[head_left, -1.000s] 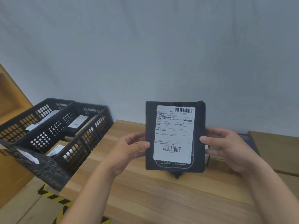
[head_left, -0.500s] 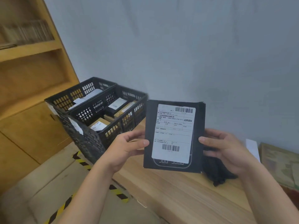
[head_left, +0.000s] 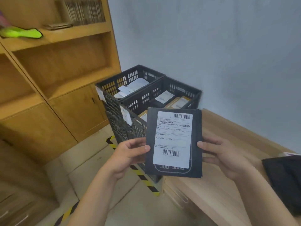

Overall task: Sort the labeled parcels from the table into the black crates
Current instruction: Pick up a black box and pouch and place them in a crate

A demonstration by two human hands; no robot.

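I hold a flat black parcel [head_left: 197, 141] upright in front of me, its white shipping label with barcodes facing me. My left hand [head_left: 128, 156] pinches its left edge, thumb on the front. My right hand [head_left: 223, 156] grips its right edge the same way. Behind the parcel stand two black crates side by side, the left crate [head_left: 117, 82] holding white-labeled packets and the right crate [head_left: 187, 92] holding labeled brown and dark parcels. The lower part of the right crate is hidden by the parcel.
The wooden table [head_left: 228, 128] runs along the grey wall on the right, with a black item [head_left: 285, 180] at its right end. A wooden shelf unit [head_left: 57, 66] stands to the left. Yellow-black floor tape [head_left: 143, 176] runs below the crates.
My view has swung left toward the crates and shelf unit. The parcel stays in both hands and now sits in front of the right crate instead of over the table.
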